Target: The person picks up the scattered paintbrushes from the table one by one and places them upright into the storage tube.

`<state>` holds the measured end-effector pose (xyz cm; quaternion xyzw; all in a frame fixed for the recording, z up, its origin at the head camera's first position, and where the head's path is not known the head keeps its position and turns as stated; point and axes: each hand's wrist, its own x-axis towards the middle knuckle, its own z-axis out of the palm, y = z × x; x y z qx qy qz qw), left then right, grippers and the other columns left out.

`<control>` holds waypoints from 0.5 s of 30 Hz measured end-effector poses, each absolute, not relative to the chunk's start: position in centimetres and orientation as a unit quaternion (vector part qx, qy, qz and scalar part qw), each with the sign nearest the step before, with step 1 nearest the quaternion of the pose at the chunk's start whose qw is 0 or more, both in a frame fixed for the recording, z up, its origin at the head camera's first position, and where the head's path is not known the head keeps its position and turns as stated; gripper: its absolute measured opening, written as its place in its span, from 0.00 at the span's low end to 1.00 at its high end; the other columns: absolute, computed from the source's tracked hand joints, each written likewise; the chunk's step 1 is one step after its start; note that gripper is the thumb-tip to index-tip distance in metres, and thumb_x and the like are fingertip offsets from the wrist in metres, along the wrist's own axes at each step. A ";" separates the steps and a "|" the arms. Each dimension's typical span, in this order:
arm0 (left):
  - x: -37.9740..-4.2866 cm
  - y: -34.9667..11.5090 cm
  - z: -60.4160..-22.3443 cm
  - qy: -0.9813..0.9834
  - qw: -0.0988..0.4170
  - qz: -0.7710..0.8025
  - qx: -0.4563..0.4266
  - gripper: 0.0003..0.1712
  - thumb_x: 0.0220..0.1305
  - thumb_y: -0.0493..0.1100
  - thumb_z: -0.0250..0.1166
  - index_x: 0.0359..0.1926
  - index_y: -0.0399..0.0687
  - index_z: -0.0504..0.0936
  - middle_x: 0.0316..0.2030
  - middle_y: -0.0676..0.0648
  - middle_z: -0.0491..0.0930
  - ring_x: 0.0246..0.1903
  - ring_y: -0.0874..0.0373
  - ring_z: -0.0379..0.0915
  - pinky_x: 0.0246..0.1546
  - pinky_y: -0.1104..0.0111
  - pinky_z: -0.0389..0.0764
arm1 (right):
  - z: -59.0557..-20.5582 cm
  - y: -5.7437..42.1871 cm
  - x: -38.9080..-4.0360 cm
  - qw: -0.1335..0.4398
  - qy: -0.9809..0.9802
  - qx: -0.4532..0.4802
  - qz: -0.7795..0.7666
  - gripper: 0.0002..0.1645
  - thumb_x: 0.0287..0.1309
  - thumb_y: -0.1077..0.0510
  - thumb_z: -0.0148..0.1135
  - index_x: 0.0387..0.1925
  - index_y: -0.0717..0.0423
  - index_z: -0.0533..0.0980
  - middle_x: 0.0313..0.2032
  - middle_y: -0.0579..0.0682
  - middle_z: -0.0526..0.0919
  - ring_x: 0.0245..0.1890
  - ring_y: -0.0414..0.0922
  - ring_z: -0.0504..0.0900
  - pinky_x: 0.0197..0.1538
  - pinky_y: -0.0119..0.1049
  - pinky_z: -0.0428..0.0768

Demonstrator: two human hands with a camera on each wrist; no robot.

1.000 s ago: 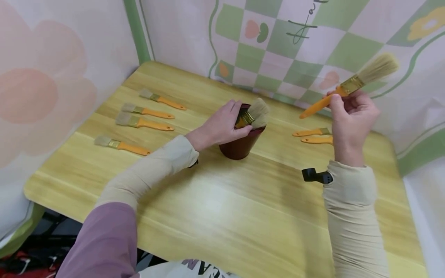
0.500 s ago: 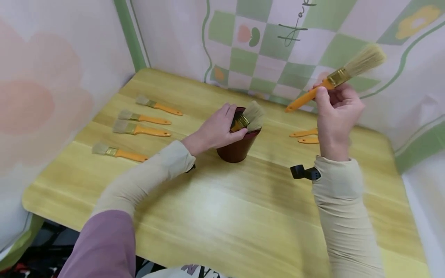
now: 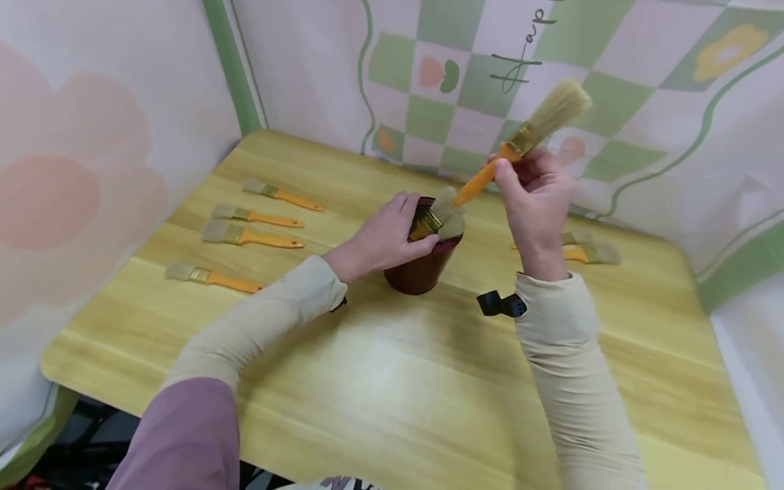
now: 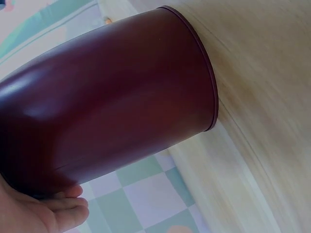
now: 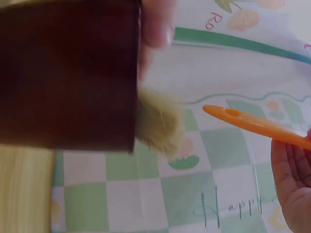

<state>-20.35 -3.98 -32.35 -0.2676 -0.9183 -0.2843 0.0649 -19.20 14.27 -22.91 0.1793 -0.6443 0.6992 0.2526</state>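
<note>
A dark red-brown cup [image 3: 416,271] stands on the table, with paintbrushes [image 3: 450,221] in it, bristles up past the rim. My left hand [image 3: 388,235] grips the cup at its rim, fingers on the far side and thumb on the near side. In the left wrist view the cup's smooth wall [image 4: 121,92] fills much of the picture. Above and right of the cup, my right hand [image 3: 539,201] pinches a paintbrush [image 3: 520,139] by its orange handle, bristles up. The handle's tip [image 5: 218,111] points down toward the cup's mouth and overlaps the bristles in the head view.
Several orange-handled paintbrushes [image 3: 252,236] lie in a column on the left of the wooden table [image 3: 367,381]. Two more paintbrushes [image 3: 597,254] lie at the right, partly hidden behind my right hand. A checkered cloth [image 3: 429,116] hangs behind the table.
My right hand has carried its paintbrush left, bringing the handle's tip over the cup. More of the paintbrushes lying at the right shows now. The left hand keeps its grip on the cup.
</note>
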 end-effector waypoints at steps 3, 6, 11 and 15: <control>-20.6 -3.9 -32.0 -0.917 0.069 -0.284 -0.270 0.43 0.63 0.62 0.55 0.66 0.33 0.61 0.52 0.39 0.70 0.45 0.51 0.70 0.52 0.62 0.75 | -23.1 13.3 -19.4 0.243 -0.682 0.187 0.665 0.11 0.55 0.68 0.61 0.29 0.48 0.81 0.26 0.40 0.86 0.27 0.37 0.82 0.34 0.25 0.79; -20.7 -3.8 -31.8 -0.912 0.077 -0.294 -0.275 0.40 0.63 0.61 0.56 0.63 0.35 0.63 0.48 0.41 0.70 0.42 0.53 0.70 0.48 0.63 0.76 | -23.5 12.4 -19.7 0.223 -0.710 0.197 0.638 0.11 0.56 0.67 0.62 0.29 0.46 0.80 0.26 0.36 0.86 0.26 0.34 0.81 0.33 0.24 0.78; -20.5 -3.6 -32.0 -0.904 0.081 -0.314 -0.277 0.36 0.61 0.59 0.58 0.60 0.38 0.66 0.42 0.44 0.69 0.36 0.55 0.68 0.41 0.66 0.75 | -24.4 11.7 -19.8 0.185 -0.728 0.198 0.630 0.03 0.56 0.66 0.63 0.32 0.58 0.81 0.26 0.34 0.85 0.27 0.34 0.82 0.33 0.25 0.78; -20.4 -3.3 -32.2 -0.905 0.079 -0.315 -0.276 0.35 0.61 0.59 0.58 0.59 0.38 0.66 0.40 0.45 0.68 0.35 0.56 0.67 0.38 0.67 0.72 | -24.7 11.7 -19.7 0.179 -0.748 0.196 0.608 0.06 0.55 0.66 0.63 0.34 0.67 0.80 0.26 0.33 0.84 0.26 0.32 0.82 0.33 0.25 0.79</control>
